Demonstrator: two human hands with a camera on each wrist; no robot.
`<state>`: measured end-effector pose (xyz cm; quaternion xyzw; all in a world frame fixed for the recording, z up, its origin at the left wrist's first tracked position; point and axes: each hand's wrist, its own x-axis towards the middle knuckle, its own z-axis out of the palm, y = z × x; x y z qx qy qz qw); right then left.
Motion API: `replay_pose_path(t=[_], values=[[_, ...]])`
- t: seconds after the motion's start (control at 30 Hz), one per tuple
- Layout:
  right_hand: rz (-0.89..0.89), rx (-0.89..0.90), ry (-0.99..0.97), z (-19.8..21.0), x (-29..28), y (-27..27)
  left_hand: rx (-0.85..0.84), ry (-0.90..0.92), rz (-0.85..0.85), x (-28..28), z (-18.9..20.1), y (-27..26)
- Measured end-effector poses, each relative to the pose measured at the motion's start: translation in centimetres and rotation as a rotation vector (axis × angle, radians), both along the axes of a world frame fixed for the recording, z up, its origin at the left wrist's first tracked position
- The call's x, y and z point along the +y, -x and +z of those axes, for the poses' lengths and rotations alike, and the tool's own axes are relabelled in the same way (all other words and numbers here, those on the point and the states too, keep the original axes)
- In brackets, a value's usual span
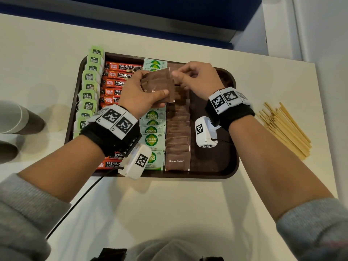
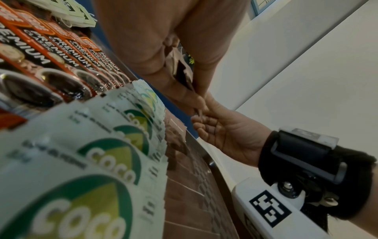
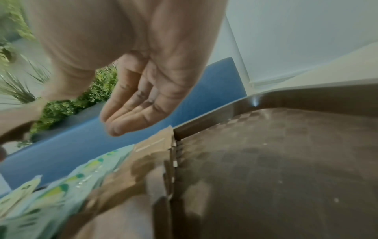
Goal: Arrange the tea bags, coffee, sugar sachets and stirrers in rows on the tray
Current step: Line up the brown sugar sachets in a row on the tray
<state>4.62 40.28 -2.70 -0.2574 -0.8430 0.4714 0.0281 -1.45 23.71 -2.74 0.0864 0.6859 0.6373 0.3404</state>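
Observation:
A dark brown tray [image 1: 224, 166] holds rows of green tea bags [image 1: 88, 91], orange coffee sticks [image 1: 116, 75], Coco Natura sugar sachets [image 1: 152, 140] and brown sugar sachets [image 1: 178, 144]. Above the tray's middle, my left hand [image 1: 150, 89] grips a small stack of brown sugar sachets [image 1: 158, 80], thumb on top. My right hand [image 1: 178, 73] pinches the stack's right edge between thumb and forefinger. In the left wrist view the held sachets [image 2: 182, 74] show edge-on under the palm, and the right hand [image 2: 204, 113] meets them. The wooden stirrers [image 1: 282, 129] lie on the table, right of the tray.
Two paper cups [image 1: 13, 117] stand at the table's left edge. A black cable [image 1: 75, 204] runs from my left wrist across the white table [image 1: 169, 204]. The tray's right strip [image 3: 286, 161] is bare. A blue panel and white wall border the back.

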Motion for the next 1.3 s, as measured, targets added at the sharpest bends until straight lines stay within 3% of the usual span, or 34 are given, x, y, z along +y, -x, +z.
replay_pose_path(t=[0.13,0.3,0.53,0.73,1.3], values=[[0.109,-0.014,0.132,1.0,-1.0,-0.2,0.024,-0.011,0.007,-0.2,0.2,-0.2],[0.081,0.009,0.182,1.2,-1.1,-0.4,0.026,-0.033,0.013,-0.3,0.2,-0.5],[0.049,0.049,-0.017,0.7,0.6,-0.1,-0.022,-0.056,0.073,-0.2,-0.5,0.0],[-0.149,0.052,-0.144,-0.2,2.4,1.0,-0.039,-0.046,0.095,-0.6,-0.8,0.3],[-0.099,-0.095,-0.191,-2.8,2.2,0.9,-0.065,-0.010,0.093,-0.2,-0.7,0.3]])
